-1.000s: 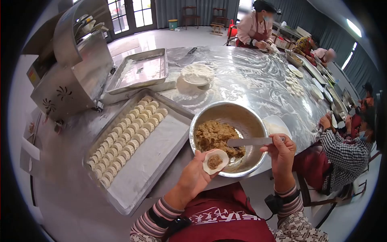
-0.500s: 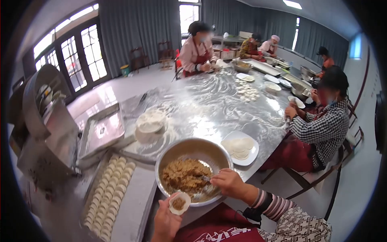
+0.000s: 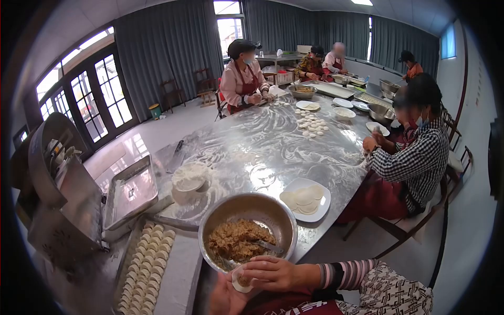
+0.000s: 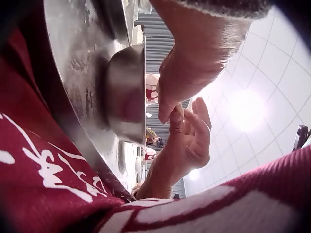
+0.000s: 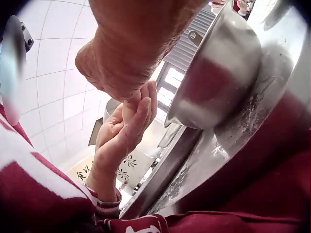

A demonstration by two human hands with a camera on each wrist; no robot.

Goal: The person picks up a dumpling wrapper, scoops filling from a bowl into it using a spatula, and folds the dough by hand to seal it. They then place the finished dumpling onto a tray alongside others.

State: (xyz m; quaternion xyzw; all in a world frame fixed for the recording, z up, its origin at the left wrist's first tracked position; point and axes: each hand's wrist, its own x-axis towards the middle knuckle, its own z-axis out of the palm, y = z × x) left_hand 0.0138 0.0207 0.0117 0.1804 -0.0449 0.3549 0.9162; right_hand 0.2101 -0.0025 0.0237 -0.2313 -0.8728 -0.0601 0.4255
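Note:
A round dumpling wrapper with brown filling at its centre sits in my left hand, just in front of the bowl. My right hand reaches across from the right and pinches the wrapper's edge. In both wrist views the fingertips of the two hands meet, and the hands mostly hide the wrapper. Behind them stands a steel bowl of brown filling. A flat metal spatula is left in the bowl, its blade end in the filling.
To the left, a lined tray bears rows of finished dumplings. A white plate of wrappers lies right of the bowl. Farther off are a floury dish, another tray and a steel machine. A person in checks sits at right.
The right hand has let go of the spatula, leaving it in the bowl, and moved left to the wrapper. The head view has swung up and right.

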